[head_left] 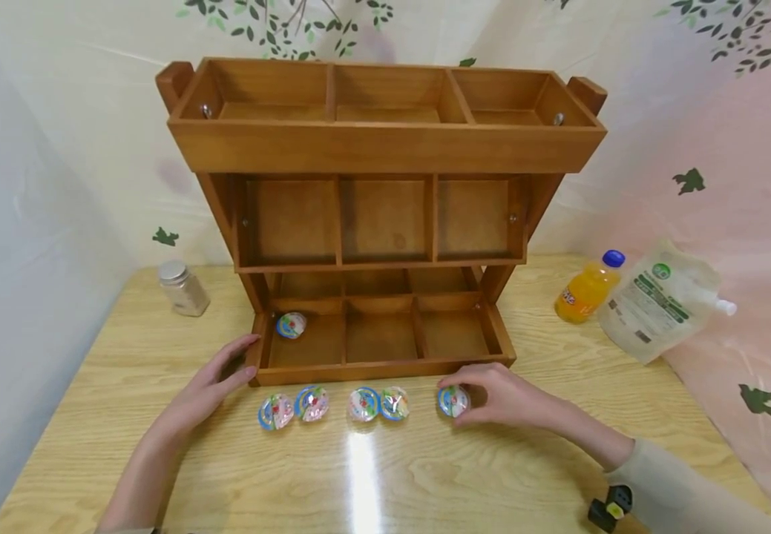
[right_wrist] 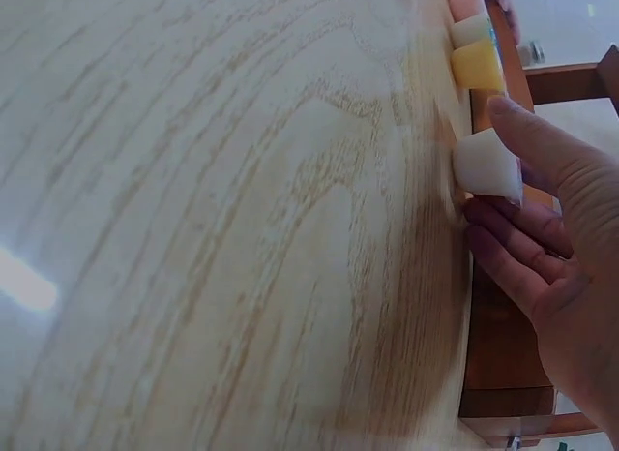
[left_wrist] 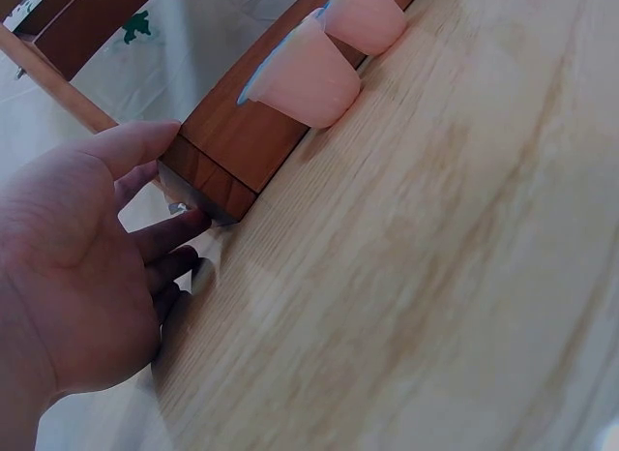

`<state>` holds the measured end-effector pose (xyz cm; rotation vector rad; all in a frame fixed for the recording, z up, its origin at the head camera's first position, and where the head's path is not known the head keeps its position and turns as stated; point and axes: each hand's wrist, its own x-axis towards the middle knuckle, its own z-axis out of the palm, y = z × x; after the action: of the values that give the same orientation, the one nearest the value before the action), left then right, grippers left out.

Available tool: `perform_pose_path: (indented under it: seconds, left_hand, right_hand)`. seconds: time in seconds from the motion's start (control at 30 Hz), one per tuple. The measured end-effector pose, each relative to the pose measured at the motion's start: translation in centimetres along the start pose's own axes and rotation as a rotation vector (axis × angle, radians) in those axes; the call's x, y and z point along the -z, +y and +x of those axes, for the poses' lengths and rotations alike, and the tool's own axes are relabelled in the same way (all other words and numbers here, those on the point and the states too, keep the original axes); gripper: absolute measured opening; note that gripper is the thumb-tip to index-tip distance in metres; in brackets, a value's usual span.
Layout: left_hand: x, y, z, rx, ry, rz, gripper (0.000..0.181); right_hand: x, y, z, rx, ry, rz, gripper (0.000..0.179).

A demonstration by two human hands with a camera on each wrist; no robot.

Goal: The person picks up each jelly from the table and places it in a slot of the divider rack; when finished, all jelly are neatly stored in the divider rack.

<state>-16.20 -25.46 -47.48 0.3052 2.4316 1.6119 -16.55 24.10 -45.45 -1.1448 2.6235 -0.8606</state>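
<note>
On the table in front of the wooden rack (head_left: pixel 385 371), my right hand (head_left: pixel 492 393) holds a small white jelly cup (right_wrist: pixel 486 165) with a blue printed lid, thumb and fingers at opposite sides of it. My left hand (head_left: pixel 208 386) rests its fingertips against the left front corner (left_wrist: pixel 208 180) of the rack's base. Between the hands stand a pair of pink jelly cups (head_left: pixel 293 408), then a white cup (head_left: pixel 363 404) beside a yellow one (head_left: pixel 395 403). Another jelly cup (head_left: pixel 291 325) sits in the bottom tier's left compartment.
Upper tiers (head_left: pixel 385 148) of the rack, each divided into three compartments, rise over the base. A silver-lidded jar (head_left: pixel 183 289) stands at the left. To the right are an orange drink bottle (head_left: pixel 588 288) and a white spouted pouch (head_left: pixel 665 304). A patterned cloth hangs behind.
</note>
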Motion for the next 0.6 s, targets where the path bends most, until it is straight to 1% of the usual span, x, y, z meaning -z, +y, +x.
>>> perform_pose_path:
  seconds: [0.17, 0.3, 0.33, 0.47, 0.6]
  left_hand:
    - [0.0, -0.1, 0.0, 0.013, -0.005, 0.003, 0.061]
    - [-0.1, -0.1, 0.2, 0.017, -0.006, 0.012, 0.061]
    - [-0.1, -0.1, 0.2, 0.010, -0.008, 0.009, 0.061]
    - [0.0, -0.1, 0.2, 0.013, -0.007, 0.008, 0.061]
    - [0.0, -0.1, 0.0, 0.017, -0.009, 0.007, 0.061]
  right_hand:
    - [0.1, 0.1, -0.1, 0.004, 0.030, 0.022, 0.049]
    - [0.3, 0.1, 0.1, 0.023, 0.061, 0.108, 0.047]
    - [0.4, 0.1, 0.3, 0.033, 0.069, 0.128, 0.047]
    - [0.8, -0.6, 1.2, 0.037, 0.108, 0.177, 0.046]
    - [1.0, -1.5, 2.8, 0.031, 0.161, 0.160, 0.046]
